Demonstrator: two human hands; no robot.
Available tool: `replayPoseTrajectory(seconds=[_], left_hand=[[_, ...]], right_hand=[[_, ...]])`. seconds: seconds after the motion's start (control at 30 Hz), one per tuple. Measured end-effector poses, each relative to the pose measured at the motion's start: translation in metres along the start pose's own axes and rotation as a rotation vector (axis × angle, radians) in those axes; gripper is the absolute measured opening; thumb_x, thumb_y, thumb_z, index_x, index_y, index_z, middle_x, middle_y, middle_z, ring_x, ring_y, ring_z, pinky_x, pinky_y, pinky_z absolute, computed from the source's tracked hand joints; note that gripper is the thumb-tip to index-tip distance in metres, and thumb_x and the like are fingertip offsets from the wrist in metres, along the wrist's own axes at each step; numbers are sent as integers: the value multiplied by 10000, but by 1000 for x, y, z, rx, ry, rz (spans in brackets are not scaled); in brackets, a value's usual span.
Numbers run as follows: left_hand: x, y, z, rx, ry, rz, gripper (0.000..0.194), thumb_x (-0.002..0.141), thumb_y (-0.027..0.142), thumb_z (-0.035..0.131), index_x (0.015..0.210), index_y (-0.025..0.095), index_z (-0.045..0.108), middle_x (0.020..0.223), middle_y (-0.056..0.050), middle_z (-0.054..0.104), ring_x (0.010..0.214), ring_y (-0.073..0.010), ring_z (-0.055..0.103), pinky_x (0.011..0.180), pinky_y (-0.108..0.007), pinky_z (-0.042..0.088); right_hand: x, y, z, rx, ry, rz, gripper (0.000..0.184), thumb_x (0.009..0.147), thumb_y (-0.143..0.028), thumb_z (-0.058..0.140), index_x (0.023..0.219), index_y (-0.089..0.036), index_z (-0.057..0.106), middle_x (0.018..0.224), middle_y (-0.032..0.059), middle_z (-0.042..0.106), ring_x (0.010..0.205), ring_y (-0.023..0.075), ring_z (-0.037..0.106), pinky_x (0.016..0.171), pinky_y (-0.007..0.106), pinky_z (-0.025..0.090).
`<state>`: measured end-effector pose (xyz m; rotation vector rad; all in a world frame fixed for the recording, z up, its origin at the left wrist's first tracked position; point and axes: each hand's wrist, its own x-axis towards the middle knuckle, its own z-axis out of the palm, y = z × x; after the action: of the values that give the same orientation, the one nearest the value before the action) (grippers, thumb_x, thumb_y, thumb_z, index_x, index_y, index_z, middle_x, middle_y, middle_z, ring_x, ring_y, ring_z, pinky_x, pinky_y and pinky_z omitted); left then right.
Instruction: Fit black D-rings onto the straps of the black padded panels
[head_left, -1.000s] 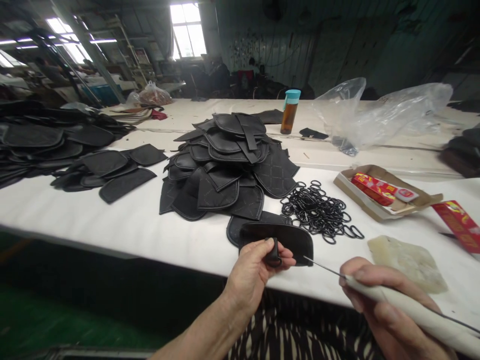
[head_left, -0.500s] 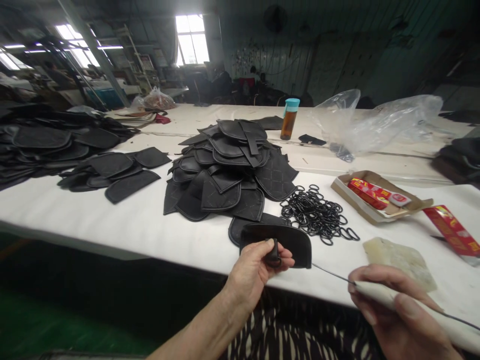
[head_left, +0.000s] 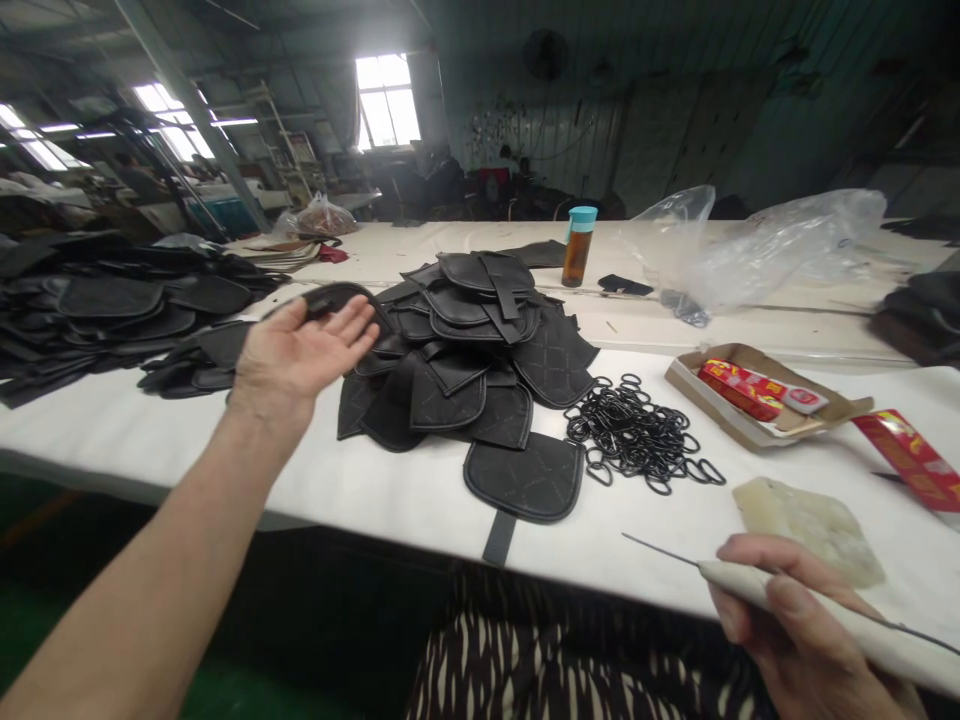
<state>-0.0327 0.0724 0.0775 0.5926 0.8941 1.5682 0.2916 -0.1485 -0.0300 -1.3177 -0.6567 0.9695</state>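
My left hand (head_left: 304,350) is stretched out to the left with the palm up and the fingers spread. Just behind its fingers is a black leather-like flap (head_left: 337,295); whether they still touch is hard to see. My right hand (head_left: 795,620) grips a white-handled tool (head_left: 757,585) with a long thin metal tip pointing left and a thin dark cord at its rear. Between the hands, a quilted black flap (head_left: 525,478) lies at the table's front edge, its strap hanging toward me. Behind it rises a heap of black flaps (head_left: 469,345).
Black D-shaped rings (head_left: 634,435) lie piled right of the heap. Nearby are a yellowish block (head_left: 810,530), a cardboard tray (head_left: 750,430) with red boxes, and another red box (head_left: 911,460). Farther back stand a bottle (head_left: 577,248) and clear plastic bags (head_left: 787,250). More black pieces (head_left: 112,300) fill the left.
My left hand has swung left from the front edge with the black flap and opened. The quilted flap beneath is now uncovered. My right hand and its tool have barely moved.
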Motion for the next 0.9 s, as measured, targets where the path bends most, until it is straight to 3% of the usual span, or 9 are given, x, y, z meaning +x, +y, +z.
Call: replayPoseTrajectory(seconds=[0.03,0.1,0.2,0.27,0.33,0.4,0.47,0.63,0.9], left_hand=[[12,8,-1,55,-74,41,404,941,212,231,1300,34,282,1147,-161,596,1075,-192,575,873,-353,430],[21,7,-2,203,-48,83,420,929,170,211,1310,-8,234,1216,-193,534,1080,-183,560,870,-353,415],[-8,-34,-3,352,-93,7,319,792,157,536,1098,68,546,1083,-169,637,966,-224,616,863,-356,457],[-46,-69,-5,715,-389,18,218,739,171,621,949,129,664,994,-128,682,967,-243,612,910,-359,445],[-83,-96,-10,1041,-790,49,217,761,153,585,940,190,701,1064,-100,677,1075,-262,563,994,-395,385],[-107,-110,-17,1274,-1149,183,394,763,58,496,1069,248,656,1237,-54,599,1244,-258,431,1080,-452,265],[-115,-116,-24,1496,-1338,300,599,682,-16,477,1200,276,557,1381,-32,470,1333,-272,299,1099,-517,195],[-100,-125,-39,1732,-1368,458,717,609,-50,454,1242,286,486,1439,-15,391,1344,-306,262,1063,-570,247],[-91,-140,-64,1356,-1252,661,481,782,12,428,1200,229,521,1257,-83,586,1182,-209,502,1010,-439,389]], right_hand=[[1,1,1,-15,-7,-25,279,670,-480,702,743,-214,656,541,18,543,538,148,524,465,220,445],[3,3,5,-22,8,-47,257,679,-445,710,788,-220,654,610,28,588,540,146,531,434,214,425],[5,4,9,-61,46,-96,273,701,-419,703,886,-230,633,703,28,637,481,111,482,408,216,396],[9,7,9,-185,49,-177,281,727,-413,682,922,-221,620,703,25,646,451,97,456,417,219,406],[15,11,8,-338,39,-275,266,763,-397,649,950,-212,610,682,17,644,443,95,461,430,218,422],[24,19,6,-461,4,-361,232,826,-362,583,1004,-214,588,672,2,632,431,93,466,434,216,424],[33,28,7,-582,-71,-455,220,891,-321,489,1072,-213,552,674,-7,614,431,95,471,441,217,417],[59,41,27,-1167,-81,-907,206,913,-188,401,1016,-156,576,689,40,583,619,162,526,580,257,386],[73,37,57,-1423,-155,-920,242,802,-2,453,826,-177,618,639,45,533,670,192,430,613,282,274]])
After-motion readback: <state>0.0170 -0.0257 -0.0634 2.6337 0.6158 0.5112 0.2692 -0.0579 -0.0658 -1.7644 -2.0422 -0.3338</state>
